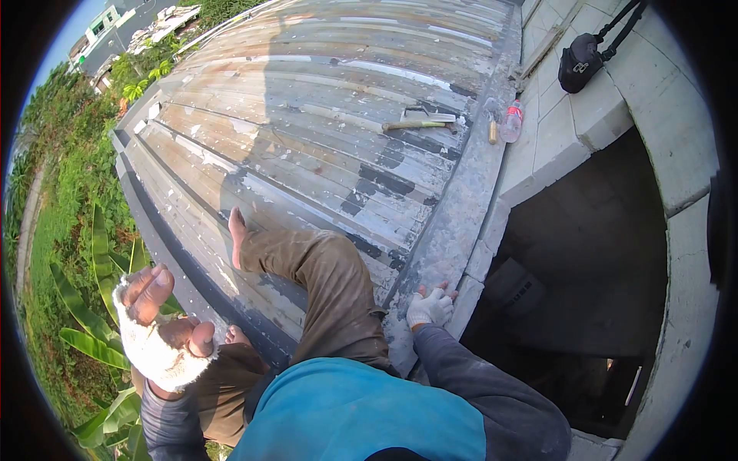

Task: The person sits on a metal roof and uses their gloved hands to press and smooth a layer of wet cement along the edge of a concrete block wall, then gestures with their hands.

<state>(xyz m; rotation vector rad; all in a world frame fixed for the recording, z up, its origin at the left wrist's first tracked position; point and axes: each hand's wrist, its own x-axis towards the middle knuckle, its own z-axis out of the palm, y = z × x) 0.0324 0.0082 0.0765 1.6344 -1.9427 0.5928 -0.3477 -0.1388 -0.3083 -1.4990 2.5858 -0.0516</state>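
Metal roof (pixel 307 115) patchy; I judge work barely begun. Right hand (pixel 430 307) flat on flashing (pixel 455 219), left hand (pixel 157 323) raised, empty; hammer (pixel 419 123) untouched.

Strong, clear daylight fills the frame. The sun sits low behind the wearer, so a long, soft-edged shadow of a person runs from the centre up across the metal roof (pixel 323 115) toward the top of the frame. Pale streaks on the roof near the top centre glare almost white. The wall opening (pixel 584 307) at the right lies in deep shade, its lower part nearly black. The fisheye lens bends the roof ribs into curves and leaves black corners, with a thin red fringe at the left edge. The left hand (pixel 157 330), near the lens at lower left, looks slightly soft; the centre is sharp.
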